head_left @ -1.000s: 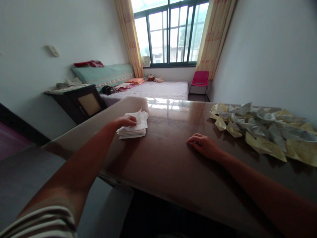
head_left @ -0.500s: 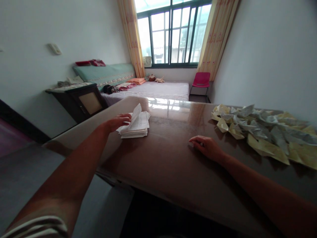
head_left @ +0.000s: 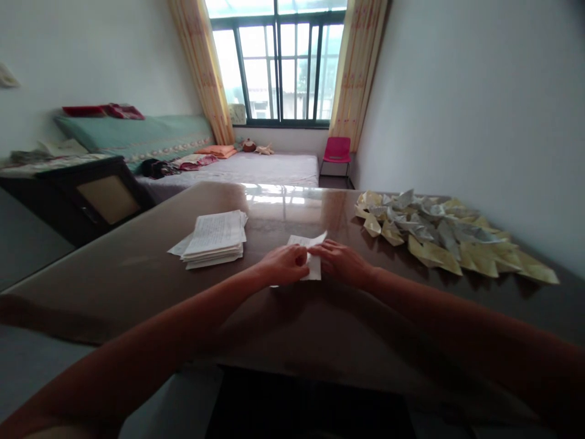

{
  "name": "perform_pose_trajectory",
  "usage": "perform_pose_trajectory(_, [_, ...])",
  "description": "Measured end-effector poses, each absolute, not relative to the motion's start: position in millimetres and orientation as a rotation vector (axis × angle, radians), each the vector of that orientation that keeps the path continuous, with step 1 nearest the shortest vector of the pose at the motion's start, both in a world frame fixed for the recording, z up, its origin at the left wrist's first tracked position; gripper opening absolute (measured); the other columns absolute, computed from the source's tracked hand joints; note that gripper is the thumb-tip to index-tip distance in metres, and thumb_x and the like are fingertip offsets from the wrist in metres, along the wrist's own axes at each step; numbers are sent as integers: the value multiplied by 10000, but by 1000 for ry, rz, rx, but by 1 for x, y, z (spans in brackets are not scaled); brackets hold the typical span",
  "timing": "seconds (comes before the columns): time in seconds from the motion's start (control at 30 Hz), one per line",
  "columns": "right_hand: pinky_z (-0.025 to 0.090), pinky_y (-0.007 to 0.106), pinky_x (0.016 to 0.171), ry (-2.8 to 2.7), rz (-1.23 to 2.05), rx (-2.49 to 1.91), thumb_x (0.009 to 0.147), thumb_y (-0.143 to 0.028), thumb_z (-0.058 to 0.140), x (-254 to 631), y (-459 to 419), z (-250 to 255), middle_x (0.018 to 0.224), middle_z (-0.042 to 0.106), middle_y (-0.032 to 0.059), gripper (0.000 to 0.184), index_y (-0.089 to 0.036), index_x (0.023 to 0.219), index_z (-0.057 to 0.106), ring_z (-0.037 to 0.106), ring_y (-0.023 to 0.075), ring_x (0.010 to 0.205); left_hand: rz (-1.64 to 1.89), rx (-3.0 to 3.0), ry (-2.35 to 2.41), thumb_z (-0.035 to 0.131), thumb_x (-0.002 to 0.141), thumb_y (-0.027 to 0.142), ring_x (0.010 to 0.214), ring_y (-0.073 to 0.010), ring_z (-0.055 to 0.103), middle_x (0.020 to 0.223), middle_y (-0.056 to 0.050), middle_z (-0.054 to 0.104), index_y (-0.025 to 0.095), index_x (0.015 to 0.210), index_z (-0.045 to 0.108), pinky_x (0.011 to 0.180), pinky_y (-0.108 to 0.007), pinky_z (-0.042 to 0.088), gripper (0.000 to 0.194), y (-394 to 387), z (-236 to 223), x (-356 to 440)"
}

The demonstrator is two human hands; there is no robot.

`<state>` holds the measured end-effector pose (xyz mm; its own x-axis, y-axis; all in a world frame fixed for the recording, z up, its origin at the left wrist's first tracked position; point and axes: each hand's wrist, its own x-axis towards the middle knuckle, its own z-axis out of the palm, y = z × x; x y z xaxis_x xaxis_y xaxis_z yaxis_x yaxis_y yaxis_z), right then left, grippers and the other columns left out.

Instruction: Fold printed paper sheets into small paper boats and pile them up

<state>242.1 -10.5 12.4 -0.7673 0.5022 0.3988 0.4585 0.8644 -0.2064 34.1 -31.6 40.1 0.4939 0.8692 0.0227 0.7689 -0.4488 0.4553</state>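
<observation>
A single printed sheet of paper [head_left: 309, 251] lies on the dark glossy table [head_left: 283, 323] in front of me. My left hand [head_left: 284, 264] pinches its left side with fingers curled. On the sheet's right side rests my right hand [head_left: 339, 261], fingers closed on the paper. One corner of the sheet stands up between the hands. A stack of white printed sheets [head_left: 214, 238] sits on the table to the left of my hands.
A heap of folded paper shapes [head_left: 439, 231], yellowish and grey, covers the table's right side by the wall. Beyond the table are a bed [head_left: 237, 169], a dark cabinet [head_left: 77, 194], a pink chair [head_left: 336, 152] and a window.
My left hand lifted a sheet off the stack and brought it to the table's middle. My right hand moved in to meet it. The view shifted right.
</observation>
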Motion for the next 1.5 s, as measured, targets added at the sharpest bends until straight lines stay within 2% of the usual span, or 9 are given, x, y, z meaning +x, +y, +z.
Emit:
perform_pose_trajectory(0.13, [471, 384, 895, -2618, 184, -760, 936, -244, 433, 271, -7, -1, 1137, 676, 58, 295, -243, 1112, 671, 565, 213, 1007, 220, 2359, 1205, 505, 822, 388, 768, -145, 589, 854, -26, 669, 194, 884, 669, 691, -235, 425, 262, -17, 38, 18])
perform_pose_trajectory(0.3, [466, 349, 859, -2525, 335, -890, 954, -334, 407, 290, -9, -13, 1042, 695, 54, 308, -250, 1074, 677, 559, 197, 940, 106, 2383, 893, 777, 599, 451, 1205, -238, 473, 1350, -66, 515, 259, 1310, 515, 852, -229, 432, 781, 2, 33, -17])
perform_pose_trajectory(0.43, [453, 271, 654, -2358, 527, -1091, 930, -434, 423, 289, 4, -16, 713, 619, 38, 415, -162, 707, 644, 537, 143, 671, 247, 2320, 1131, 698, 695, 401, 1033, -233, 572, 1103, -62, 668, 205, 1128, 658, 832, -257, 435, 477, 18, 21, -10])
perform_pose_trajectory(0.53, [364, 222, 502, -2231, 811, -1225, 897, -490, 439, 286, 17, -12, 570, 535, -13, 445, -156, 632, 564, 448, 95, 517, 276, 2246, 1238, 599, 775, 388, 868, -211, 620, 887, -48, 712, 175, 957, 712, 754, -265, 450, 302, 33, 14, 4])
perform_pose_trajectory(0.73, [316, 197, 420, -2025, 1112, -1370, 815, -384, 578, 276, 38, 3, 575, 569, -26, 284, -144, 967, 584, 467, 87, 450, 309, 2147, 1300, 548, 804, 347, 809, -176, 637, 895, -57, 713, 151, 1048, 657, 671, -239, 458, 332, 61, 8, 22])
perform_pose_trajectory(0.9, [358, 221, 494, -2040, 748, -1505, 806, -277, 587, 272, 41, -4, 568, 574, -40, 584, -110, 1332, 396, 529, 121, 498, 362, 2117, 1459, 551, 793, 431, 744, -190, 621, 868, -83, 693, 97, 1311, 466, 638, -267, 444, 622, 65, 3, 24])
perform_pose_trajectory(1.0, [328, 229, 523, -2125, 485, -1493, 830, -301, 565, 272, 35, -12, 604, 587, -35, 456, -181, 1261, 480, 535, 130, 535, 382, 2160, 1491, 500, 823, 379, 680, -171, 590, 767, -13, 672, 176, 1428, 326, 623, -264, 409, 661, 61, 0, 23])
perform_pose_trajectory(1.2, [332, 231, 576, -2237, 312, -1445, 871, -334, 532, 270, 30, -15, 760, 652, -2, 137, -241, 889, 631, 556, 124, 622, 340, 2319, 1562, 476, 831, 363, 612, -146, 548, 655, 11, 624, 303, 1140, 660, 591, -256, 358, 365, 50, -3, 21])
perform_pose_trajectory(1.5, [347, 243, 617, -2239, 369, -1475, 873, -295, 521, 270, 33, -13, 865, 663, 12, 138, -235, 907, 641, 580, 133, 705, 377, 2399, 1546, 434, 885, 328, 698, -155, 607, 927, -24, 708, 320, 1132, 671, 649, -263, 406, 342, 46, -4, 22])
